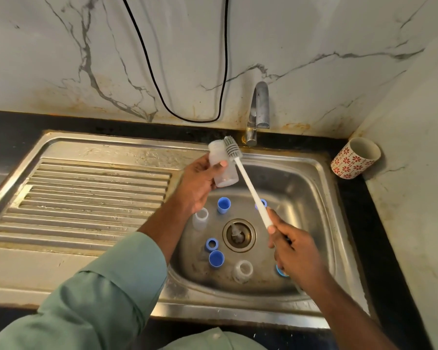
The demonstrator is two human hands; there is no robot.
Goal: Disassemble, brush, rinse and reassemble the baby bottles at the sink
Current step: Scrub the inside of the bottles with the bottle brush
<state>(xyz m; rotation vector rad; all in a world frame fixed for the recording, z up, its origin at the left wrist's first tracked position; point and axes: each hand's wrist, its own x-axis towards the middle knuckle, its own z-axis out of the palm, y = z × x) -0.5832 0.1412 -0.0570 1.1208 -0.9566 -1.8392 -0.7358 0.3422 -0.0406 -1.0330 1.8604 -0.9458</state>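
My left hand grips a clear, capless baby bottle tilted over the sink basin. My right hand holds the white handle of a bottle brush; its grey bristle head lies against the bottle's upper end, outside it. Down in the basin lie two more clear bottle bodies, blue caps, blue rings and a clear nipple on the drain strainer.
A steel tap stands behind the basin, no water running. The ribbed drainboard lies to the left. A red-flowered cup leans in the right corner. A black cable loops down the marble wall.
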